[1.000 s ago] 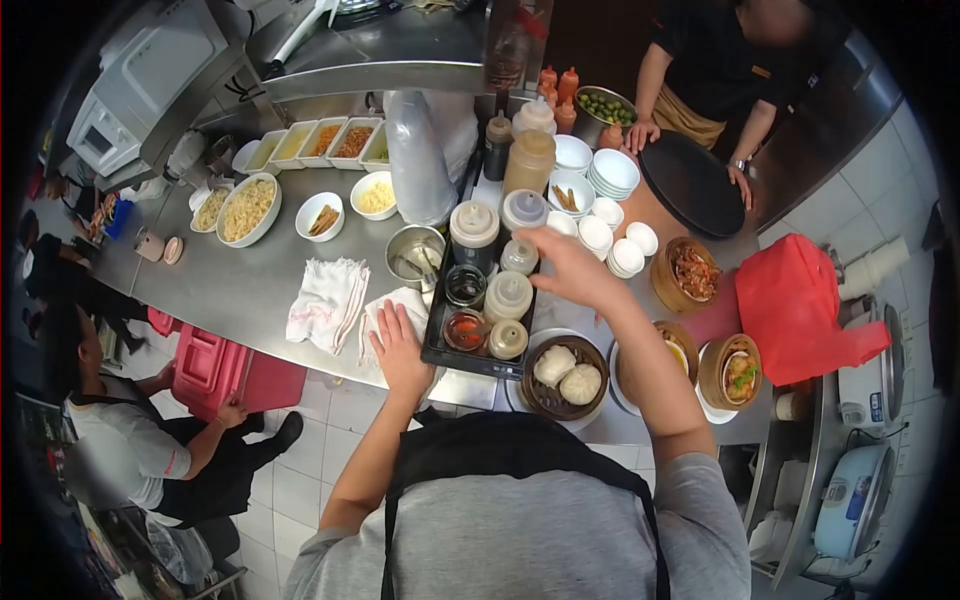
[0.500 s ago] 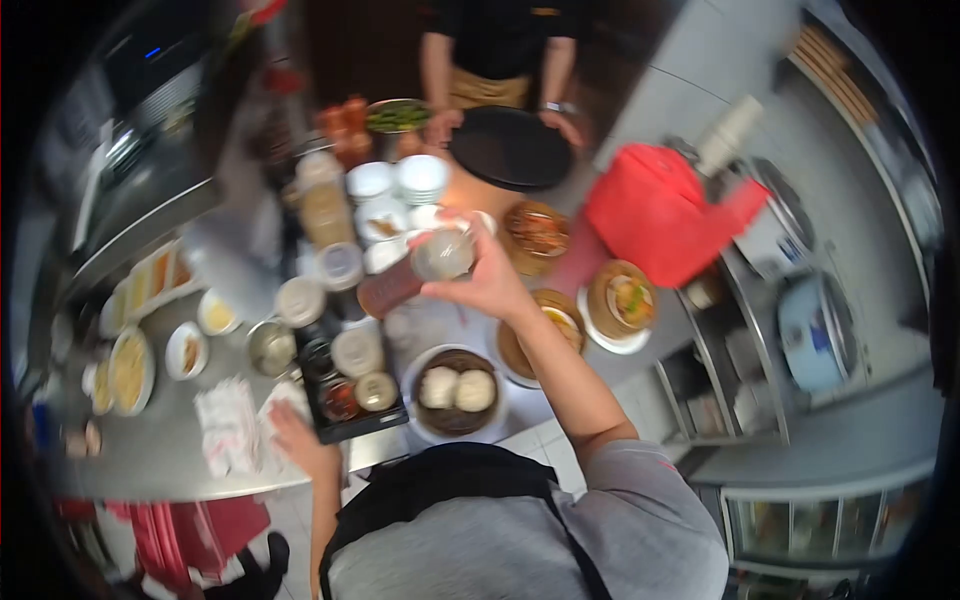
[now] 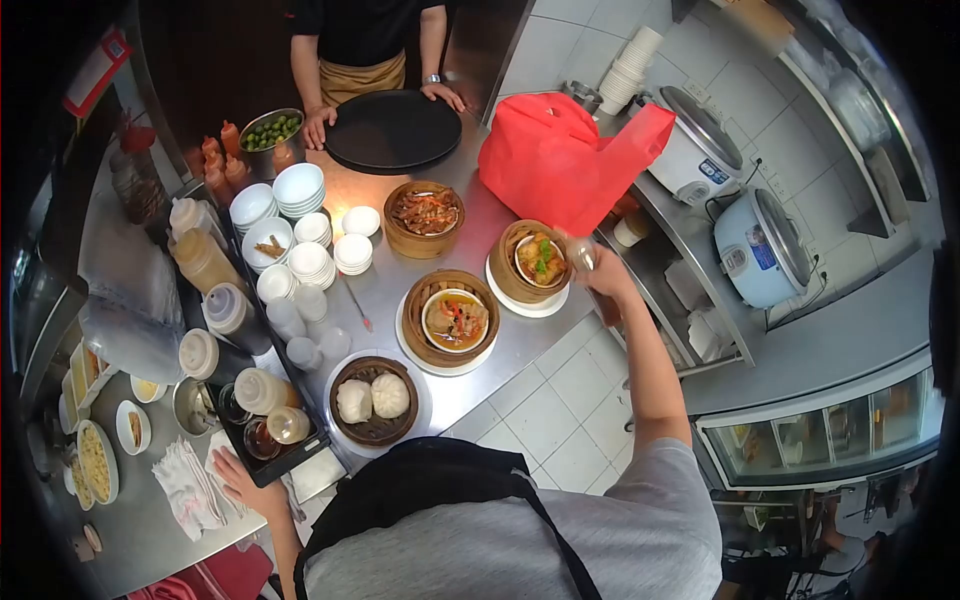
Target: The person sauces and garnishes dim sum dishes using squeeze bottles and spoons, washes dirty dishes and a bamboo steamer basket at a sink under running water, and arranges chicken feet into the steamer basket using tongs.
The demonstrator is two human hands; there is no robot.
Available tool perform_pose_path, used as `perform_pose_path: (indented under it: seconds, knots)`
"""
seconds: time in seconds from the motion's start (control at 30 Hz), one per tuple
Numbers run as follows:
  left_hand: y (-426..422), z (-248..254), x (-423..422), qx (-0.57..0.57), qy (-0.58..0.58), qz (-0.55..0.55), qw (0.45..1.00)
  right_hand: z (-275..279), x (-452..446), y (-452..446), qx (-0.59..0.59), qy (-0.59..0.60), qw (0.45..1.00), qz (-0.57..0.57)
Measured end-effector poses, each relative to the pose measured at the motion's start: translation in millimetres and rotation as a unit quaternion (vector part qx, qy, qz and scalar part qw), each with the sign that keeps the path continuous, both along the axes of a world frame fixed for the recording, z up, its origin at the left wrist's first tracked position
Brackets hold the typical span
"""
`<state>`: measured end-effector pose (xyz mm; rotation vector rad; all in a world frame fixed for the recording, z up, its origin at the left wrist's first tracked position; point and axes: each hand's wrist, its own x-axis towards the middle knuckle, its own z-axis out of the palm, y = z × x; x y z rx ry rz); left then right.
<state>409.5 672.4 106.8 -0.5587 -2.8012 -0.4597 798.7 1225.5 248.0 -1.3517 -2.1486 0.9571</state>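
My right hand (image 3: 602,274) is closed on a squeeze bottle with a clear cap (image 3: 580,254), tilted beside a bamboo steamer (image 3: 507,262) that holds food with green garnish in a small bowl. My left hand (image 3: 245,483) lies with fingers spread on a white cloth (image 3: 222,456), left of the black sauce tray (image 3: 325,441). In that tray stand several bottles and jars. A steamer with two white buns (image 3: 390,396) is right of the tray. Another steamer (image 3: 490,290) holds a bowl of meat in broth. Farther back, a steamer (image 3: 414,240) holds dark reddish food.
A red bag (image 3: 560,160) stands at the back right. White bowls (image 3: 299,185) are stacked near sauce bottles. Across the counter a person rests both hands by a black round tray (image 3: 395,130). Rice cookers (image 3: 762,250) and shelves are at the right.
The view has swung to the right. My right hand has lifted a bottle from the sauce tray area and carried it right to the garnished steamer. My left hand stays on the cloth.
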Motion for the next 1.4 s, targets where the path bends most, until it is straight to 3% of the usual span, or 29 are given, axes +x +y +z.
perform_pose_path:
  seconds: [0.07,0.27,0.6,1.1,1.17,1.4]
  knots:
    - [-2,-5,-2,-0.003,0.008,-0.003,1.000,5,10,-10,0.041,-0.288,0.956,-0.030]
    - [-4,-8,-4,-0.005,0.019,-0.005,1.000,14,5,-6,0.047,-0.443,0.895,-0.013]
    - [-2,-5,-2,-0.004,0.014,-0.001,1.000,25,-9,-3,0.036,-0.478,0.877,-0.035]
    - [-1,-1,-1,-0.017,0.007,-0.001,1.000,43,-26,-31,0.103,-0.408,0.907,-0.003]
    - [-2,-3,-1,-0.012,0.012,-0.002,1.000,40,-40,-22,0.122,-0.463,0.878,-0.004]
    - [-2,-2,2,0.016,0.010,-0.011,1.000,44,-44,-19,0.139,-0.402,0.905,-0.019]
